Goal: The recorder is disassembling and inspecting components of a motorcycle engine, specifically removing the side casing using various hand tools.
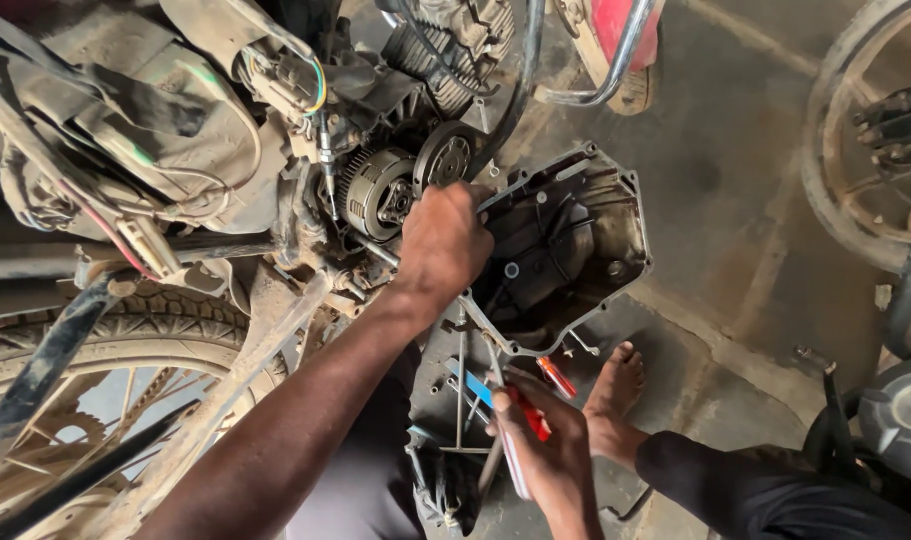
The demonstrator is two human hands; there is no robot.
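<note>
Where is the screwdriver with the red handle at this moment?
In the head view it is low and right of centre, held in the right hand: the red-handled screwdriver sits just below the engine cover.

Grey concrete floor (735, 170), stained and dusty; on it rest a bare foot (612, 388), a spoked wheel (860, 150) at the right, and the motorcycle's rear tyre (125, 335) at the left
</note>
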